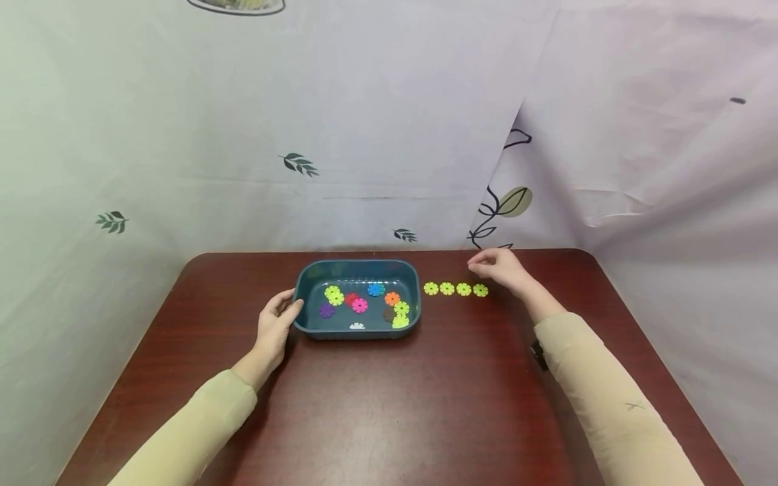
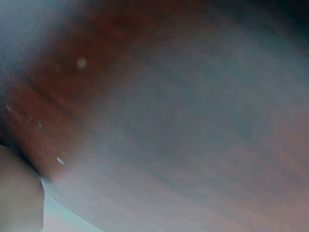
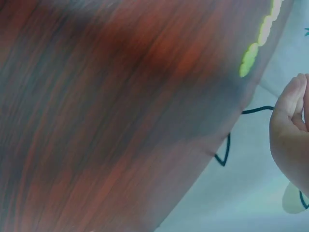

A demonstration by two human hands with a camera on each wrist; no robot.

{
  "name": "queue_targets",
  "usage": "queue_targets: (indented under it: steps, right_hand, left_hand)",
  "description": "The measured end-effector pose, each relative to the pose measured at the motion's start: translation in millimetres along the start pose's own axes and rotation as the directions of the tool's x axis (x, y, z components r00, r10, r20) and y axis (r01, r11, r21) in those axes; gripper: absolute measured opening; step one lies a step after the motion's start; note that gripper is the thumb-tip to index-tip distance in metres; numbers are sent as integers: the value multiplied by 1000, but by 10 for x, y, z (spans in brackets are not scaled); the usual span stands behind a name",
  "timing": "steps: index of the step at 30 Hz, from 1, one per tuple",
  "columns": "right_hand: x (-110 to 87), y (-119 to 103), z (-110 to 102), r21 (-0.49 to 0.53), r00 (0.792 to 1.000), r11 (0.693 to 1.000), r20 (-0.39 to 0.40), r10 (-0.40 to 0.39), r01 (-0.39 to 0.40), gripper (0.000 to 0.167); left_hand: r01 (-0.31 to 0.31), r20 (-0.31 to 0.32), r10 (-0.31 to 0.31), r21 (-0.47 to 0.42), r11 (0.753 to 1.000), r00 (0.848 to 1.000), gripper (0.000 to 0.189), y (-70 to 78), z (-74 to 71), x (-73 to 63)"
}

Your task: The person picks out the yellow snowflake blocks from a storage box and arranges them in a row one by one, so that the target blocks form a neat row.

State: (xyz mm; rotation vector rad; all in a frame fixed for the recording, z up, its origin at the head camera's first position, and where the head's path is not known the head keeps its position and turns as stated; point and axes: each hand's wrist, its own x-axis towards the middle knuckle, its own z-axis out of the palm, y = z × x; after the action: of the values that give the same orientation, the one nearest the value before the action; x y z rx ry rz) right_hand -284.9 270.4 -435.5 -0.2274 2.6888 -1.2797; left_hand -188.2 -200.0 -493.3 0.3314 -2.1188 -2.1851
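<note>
A dark teal plastic tray (image 1: 358, 334) sits on the table with loose snowflake-shaped plastic discs inside, among them a purple disc (image 1: 327, 310), a pink disc (image 1: 360, 306), a blue disc (image 1: 376, 289) and an orange disc (image 1: 392, 298). My left hand (image 1: 275, 329) grips the tray's left end, thumb at the rim. To the tray's right, several yellow-green discs (image 1: 447, 289) lie flat in a straight row. Just above the row's right end is my right hand (image 1: 500, 268), fingers loosely bent and thumb near them; nothing shows between them. In the right wrist view, part of that hand (image 3: 289, 130) appears beyond the row.
The dark red-brown wooden table (image 1: 389, 418) has rounded back corners. Behind it and along both sides hangs pale cloth (image 1: 377, 121) printed with leaves. A black object (image 1: 538, 354) is at the right wrist. The left wrist view is mostly blurred.
</note>
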Motion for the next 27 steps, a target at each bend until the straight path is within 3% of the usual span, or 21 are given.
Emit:
queue_targets:
  steps: [7, 27]
  right_hand:
    - [9, -162, 102, 98, 998, 995, 55, -30, 25, 32]
    - [61, -658, 486, 169, 984, 979, 117, -134, 113, 29]
  left_hand:
    - [8, -1, -8, 8, 1000, 1000, 42, 0, -6, 3]
    - [7, 7, -7, -4, 1000, 1000, 42, 7, 3, 5]
